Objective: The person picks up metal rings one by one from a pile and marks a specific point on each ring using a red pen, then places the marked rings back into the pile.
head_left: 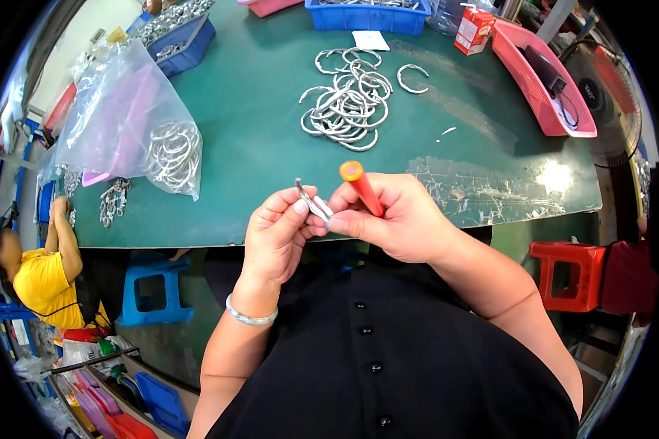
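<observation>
In front of my chest, over the table's near edge, both hands meet at a small silver metal piece (316,207), which looks like an open bangle seen nearly edge-on. My left hand (272,233) pinches it between thumb and fingers. My right hand (403,219) is closed around a red stick-like tool (364,189) with a yellow-orange end pointing up; its working end is hidden. The right thumb and fingertips also touch the metal piece. Farther off lies a pile of open silver bangles (348,102), with one separate bangle (413,79) to its right.
A clear plastic bag (135,102) with more bangles rests on the green table (249,146) at left. Blue bins (370,18) of metal parts, a red drink carton (474,31) and a pink basket (542,80) stand farther back. A person in yellow (50,285) sits at left.
</observation>
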Demonstrator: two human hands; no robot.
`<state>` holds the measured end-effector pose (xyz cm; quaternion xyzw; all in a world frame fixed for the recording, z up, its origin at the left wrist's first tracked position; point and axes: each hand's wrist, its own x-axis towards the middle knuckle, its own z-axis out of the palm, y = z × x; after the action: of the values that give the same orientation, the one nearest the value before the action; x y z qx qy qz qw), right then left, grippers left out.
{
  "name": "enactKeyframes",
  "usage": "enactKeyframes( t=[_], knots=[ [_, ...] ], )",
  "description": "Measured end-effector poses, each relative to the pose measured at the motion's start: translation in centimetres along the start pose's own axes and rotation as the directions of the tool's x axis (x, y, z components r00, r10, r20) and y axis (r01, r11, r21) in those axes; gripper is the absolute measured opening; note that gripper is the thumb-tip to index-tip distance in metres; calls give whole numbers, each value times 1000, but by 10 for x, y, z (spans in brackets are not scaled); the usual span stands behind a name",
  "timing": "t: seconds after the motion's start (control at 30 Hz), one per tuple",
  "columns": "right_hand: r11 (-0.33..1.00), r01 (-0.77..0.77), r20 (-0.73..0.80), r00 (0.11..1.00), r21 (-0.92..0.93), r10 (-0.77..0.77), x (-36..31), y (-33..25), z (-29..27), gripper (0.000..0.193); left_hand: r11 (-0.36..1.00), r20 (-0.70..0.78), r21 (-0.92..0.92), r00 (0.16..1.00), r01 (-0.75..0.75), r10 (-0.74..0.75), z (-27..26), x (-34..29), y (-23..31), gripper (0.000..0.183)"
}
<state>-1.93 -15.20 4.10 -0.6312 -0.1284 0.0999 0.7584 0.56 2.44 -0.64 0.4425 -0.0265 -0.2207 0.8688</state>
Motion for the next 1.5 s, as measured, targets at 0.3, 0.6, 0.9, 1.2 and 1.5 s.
enactKeyframes(
  t=[0.3, 0.6, 0.9, 1.2, 1.5],
  knots=[
    [996, 7, -23, 1000, -86, -10, 5, 4, 4, 14, 999, 23, -33, 1000, 13, -12, -2, 0, -1, 19],
    [919, 214, 38, 976, -331, -214, 0, 3, 11, 14, 994, 60, -99, 997, -38, 44, -1, 0, -7, 13],
    [972, 139, -36, 988, -188, -148, 1, -1, 11, 13, 993, 59, -108, 998, 45, -39, 7, -4, -4, 18],
    [985, 32, -67, 998, 172, -21, 11, 3, 1, 17, 971, 102, -148, 979, 190, -176, 7, -7, -9, 20],
    [991, -24, -101, 994, 133, 37, 21, -4, -6, 17, 966, 95, -110, 970, 234, -224, 5, 1, -5, 20]
  ],
)
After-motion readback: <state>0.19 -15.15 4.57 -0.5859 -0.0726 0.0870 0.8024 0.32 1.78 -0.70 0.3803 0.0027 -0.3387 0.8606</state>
